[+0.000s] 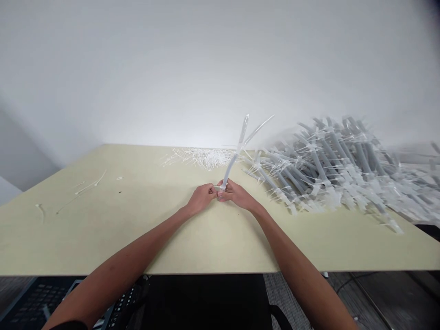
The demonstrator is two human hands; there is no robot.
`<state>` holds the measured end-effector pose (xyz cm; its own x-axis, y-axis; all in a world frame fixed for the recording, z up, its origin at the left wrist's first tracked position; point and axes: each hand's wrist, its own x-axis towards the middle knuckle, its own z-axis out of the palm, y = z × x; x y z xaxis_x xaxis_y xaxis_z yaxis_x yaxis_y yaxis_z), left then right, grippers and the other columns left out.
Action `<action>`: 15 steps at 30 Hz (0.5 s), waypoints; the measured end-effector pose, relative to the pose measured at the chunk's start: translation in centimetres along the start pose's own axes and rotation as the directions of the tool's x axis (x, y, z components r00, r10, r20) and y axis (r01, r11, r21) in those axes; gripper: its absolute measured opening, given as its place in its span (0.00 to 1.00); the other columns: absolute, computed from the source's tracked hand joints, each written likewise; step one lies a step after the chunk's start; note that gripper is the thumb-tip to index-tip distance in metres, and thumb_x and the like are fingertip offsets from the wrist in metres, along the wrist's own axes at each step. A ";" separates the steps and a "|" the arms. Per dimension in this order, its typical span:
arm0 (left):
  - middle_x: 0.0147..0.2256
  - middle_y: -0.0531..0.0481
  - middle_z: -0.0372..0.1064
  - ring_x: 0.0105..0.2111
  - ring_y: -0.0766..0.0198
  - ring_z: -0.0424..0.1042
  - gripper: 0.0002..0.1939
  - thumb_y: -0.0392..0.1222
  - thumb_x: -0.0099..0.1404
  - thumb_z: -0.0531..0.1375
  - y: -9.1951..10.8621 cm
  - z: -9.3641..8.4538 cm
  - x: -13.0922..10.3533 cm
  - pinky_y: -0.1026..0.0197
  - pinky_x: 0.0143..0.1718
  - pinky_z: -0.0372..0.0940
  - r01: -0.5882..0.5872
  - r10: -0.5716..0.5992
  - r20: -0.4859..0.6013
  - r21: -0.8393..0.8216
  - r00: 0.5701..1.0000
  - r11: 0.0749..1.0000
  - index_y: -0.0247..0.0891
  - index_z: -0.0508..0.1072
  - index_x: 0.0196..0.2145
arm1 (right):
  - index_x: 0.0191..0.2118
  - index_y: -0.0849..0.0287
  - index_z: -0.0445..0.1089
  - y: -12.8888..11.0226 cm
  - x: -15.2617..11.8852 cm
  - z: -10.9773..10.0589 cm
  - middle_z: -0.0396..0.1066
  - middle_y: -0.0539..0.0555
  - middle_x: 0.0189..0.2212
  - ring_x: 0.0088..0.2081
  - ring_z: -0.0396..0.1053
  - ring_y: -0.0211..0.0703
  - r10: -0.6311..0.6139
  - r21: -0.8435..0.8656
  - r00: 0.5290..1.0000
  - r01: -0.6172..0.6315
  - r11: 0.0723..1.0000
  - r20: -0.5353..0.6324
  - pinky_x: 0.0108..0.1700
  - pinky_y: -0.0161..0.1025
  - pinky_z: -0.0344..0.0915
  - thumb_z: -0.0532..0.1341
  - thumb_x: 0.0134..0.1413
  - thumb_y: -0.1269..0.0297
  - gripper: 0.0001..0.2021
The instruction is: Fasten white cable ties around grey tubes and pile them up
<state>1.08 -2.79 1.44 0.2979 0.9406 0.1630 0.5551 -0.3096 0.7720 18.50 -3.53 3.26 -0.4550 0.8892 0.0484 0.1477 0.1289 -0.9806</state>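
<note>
My right hand (237,193) is closed around the lower end of a grey tube (229,170). The tube stands tilted up and away, and two clear plastic strips or sleeves (244,130) spread from its top in a V. Right beside it, my left hand (201,198) is closed in a pinch on a thin white cable tie (216,187) at the tube's lower end. Fingers of both hands hide most of that end, so how the tie sits around it cannot be made out.
A large heap of similar grey tubes with clear ends and white ties (319,160) covers the table's right side. Behind my hands lies a pile of white cable ties (209,158). Several loose ties (96,183) lie at left. A dark crate (34,298) stands below the table (137,247).
</note>
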 end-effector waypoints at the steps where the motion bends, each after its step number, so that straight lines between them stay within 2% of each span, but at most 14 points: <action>1: 0.22 0.57 0.59 0.23 0.69 0.56 0.12 0.50 0.55 0.56 -0.1 -0.1 0.1 0.65 0.24 0.48 0.000 0.000 0.005 -0.014 1.000 1.000 0.37 0.64 0.24 | 0.42 0.57 0.60 0.2 0.1 -0.1 0.68 0.54 0.38 0.41 0.69 0.43 -0.003 0.018 1.000 0.003 1.000 0.006 0.43 0.44 0.68 0.62 0.46 0.60 0.17; 4: 0.22 0.56 0.60 0.24 0.69 0.57 0.14 0.51 0.54 0.57 -0.6 -0.5 0.3 0.66 0.24 0.48 -0.012 0.017 0.062 -0.085 0.998 0.996 0.36 0.66 0.25 | 0.40 0.58 0.61 0.8 0.5 -0.5 0.69 0.52 0.35 0.38 0.70 0.42 0.000 0.049 1.000 0.000 0.999 0.004 0.42 0.44 0.69 0.64 0.43 0.61 0.18; 10: 0.29 0.52 0.67 0.29 0.66 0.63 0.15 0.51 0.56 0.53 -1.1 -2.2 0.4 0.65 0.30 0.55 -0.021 0.076 0.278 -0.193 0.957 0.981 0.36 0.71 0.31 | 0.38 0.59 0.61 1.5 0.9 -0.8 0.69 0.50 0.29 0.33 0.71 0.41 0.025 0.021 0.999 -0.024 1.000 -0.046 0.41 0.44 0.69 0.65 0.41 0.60 0.18; 15: 0.29 0.51 0.67 0.30 0.65 0.64 0.15 0.48 0.57 0.51 -0.9 -2.6 0.3 0.64 0.30 0.56 -0.032 0.078 0.275 -0.166 0.958 0.986 0.36 0.71 0.31 | 0.36 0.59 0.61 1.4 0.7 -0.7 0.69 0.50 0.30 0.33 0.71 0.41 0.024 -0.006 0.996 -0.024 1.000 -0.085 0.41 0.43 0.69 0.64 0.42 0.60 0.16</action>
<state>-1.35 -1.90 2.33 0.5420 0.8391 0.0475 0.4083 -0.3123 0.8578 19.01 -2.43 2.01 -0.3751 0.9261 0.0412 0.1642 0.1102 -0.9803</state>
